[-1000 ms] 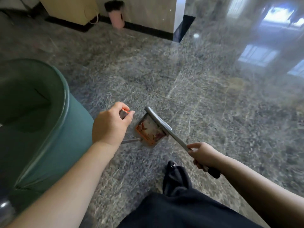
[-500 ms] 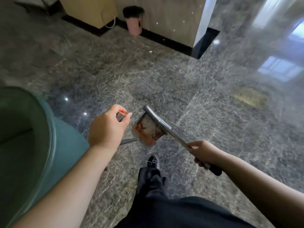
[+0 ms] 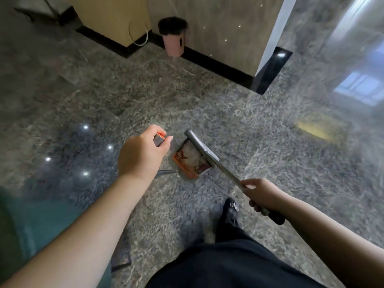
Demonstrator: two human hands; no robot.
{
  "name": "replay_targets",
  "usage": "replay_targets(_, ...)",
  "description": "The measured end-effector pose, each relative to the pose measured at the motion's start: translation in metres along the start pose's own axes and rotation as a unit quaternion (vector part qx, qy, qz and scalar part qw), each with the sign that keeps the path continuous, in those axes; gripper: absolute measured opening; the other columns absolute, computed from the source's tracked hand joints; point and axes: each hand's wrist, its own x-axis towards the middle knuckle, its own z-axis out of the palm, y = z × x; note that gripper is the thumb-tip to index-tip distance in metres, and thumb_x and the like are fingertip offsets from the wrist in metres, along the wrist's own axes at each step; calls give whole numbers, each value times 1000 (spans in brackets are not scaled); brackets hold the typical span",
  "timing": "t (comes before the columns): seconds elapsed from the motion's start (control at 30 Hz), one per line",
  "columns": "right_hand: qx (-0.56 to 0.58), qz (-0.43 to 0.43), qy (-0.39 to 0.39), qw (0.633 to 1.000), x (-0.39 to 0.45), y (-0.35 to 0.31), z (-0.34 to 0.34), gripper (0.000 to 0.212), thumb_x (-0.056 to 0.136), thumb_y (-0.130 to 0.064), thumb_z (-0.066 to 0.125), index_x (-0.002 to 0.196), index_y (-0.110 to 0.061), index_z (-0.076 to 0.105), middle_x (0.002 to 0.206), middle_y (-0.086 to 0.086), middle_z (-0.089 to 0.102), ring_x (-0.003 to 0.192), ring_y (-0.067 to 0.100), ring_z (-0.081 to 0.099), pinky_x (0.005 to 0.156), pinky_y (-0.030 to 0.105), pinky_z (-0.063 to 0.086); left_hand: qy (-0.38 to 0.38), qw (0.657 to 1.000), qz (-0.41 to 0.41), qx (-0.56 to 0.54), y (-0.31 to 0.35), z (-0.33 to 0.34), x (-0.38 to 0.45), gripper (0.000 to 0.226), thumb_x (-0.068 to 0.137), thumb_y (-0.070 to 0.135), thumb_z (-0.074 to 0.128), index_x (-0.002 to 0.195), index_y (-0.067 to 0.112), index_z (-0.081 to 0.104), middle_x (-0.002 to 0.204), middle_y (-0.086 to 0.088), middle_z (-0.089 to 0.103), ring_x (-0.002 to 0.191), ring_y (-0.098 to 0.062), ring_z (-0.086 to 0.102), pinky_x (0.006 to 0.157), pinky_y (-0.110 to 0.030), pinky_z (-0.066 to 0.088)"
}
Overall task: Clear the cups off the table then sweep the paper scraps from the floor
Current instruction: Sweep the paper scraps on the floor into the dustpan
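Head view: left hand [image 3: 143, 155] is gripping the dustpan handle [image 3: 159, 139], fingers curled tight; right hand [image 3: 262, 194] is wrapping the broom handle [image 3: 218, 163], running diagonally up-left. Dustpan [image 3: 190, 162], scraps inside, is hanging just right of left fingertips; green bin [image 3: 25, 225] is sitting lower-left, nearer left hand.

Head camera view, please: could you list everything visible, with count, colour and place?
Long-handled metal dustpan: one, grey with orange-printed scraps inside, centre, above the floor.
Silver metal broom handle with black grip: one, running diagonally from the centre to the lower right.
Green plastic bin: one, lower left edge.
Pink wall-side waste bin with black liner: one, top centre.
Polished grey marble floor: throughout.
Beige cabinet: one, top left.
Black shoe: one, bottom centre.
Left hand: grips the dustpan's handle.
Right hand: grips the broom handle.
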Motion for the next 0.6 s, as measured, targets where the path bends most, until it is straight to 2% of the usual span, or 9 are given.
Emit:
replay_targets(0.2,-15,-24,-10,1000,106,-81,-78,31,97,-16,49,126,-19,58,52,2,51,36,14,46,32,15,32,28,999,-15,12,11,45,135,21,83,43,71,90,24,67,71,-10,69,67,-36,64,54,-36,50)
replay_targets(0.33,-27,-22,-32,999,170,-144,-147,24,96,-16,49,116,-17,62,52,5,51,33,15,45,34,18,33,56,997,-37,33,29,67,223,21,82,44,72,89,25,67,68,-10,69,65,-37,63,52,-30,39)
replay_targets(0.4,-42,-31,-39,998,197,-177,-178,22,97,-16,50,115,-20,61,54,6,53,34,14,46,34,18,34,67,996,-48,31,36,73,263,21,82,44,72,90,25,66,69,-8,69,66,-36,64,53,-31,44)
replay_targets(0.47,-55,-45,-38,997,223,-209,-203,21,97,-16,49,113,-27,58,55,5,54,34,13,48,35,18,35,64,996,-61,13,40,78,303,22,84,45,70,92,25,65,72,-9,70,70,-36,65,57,-37,52)
replay_targets(0.6,-64,-67,-33,995,276,-269,-236,19,97,-18,46,104,-31,58,57,6,55,36,13,48,35,18,36,87,994,-65,-1,40,90,378,21,84,41,72,92,22,66,72,-10,69,70,-36,65,59,-42,54)
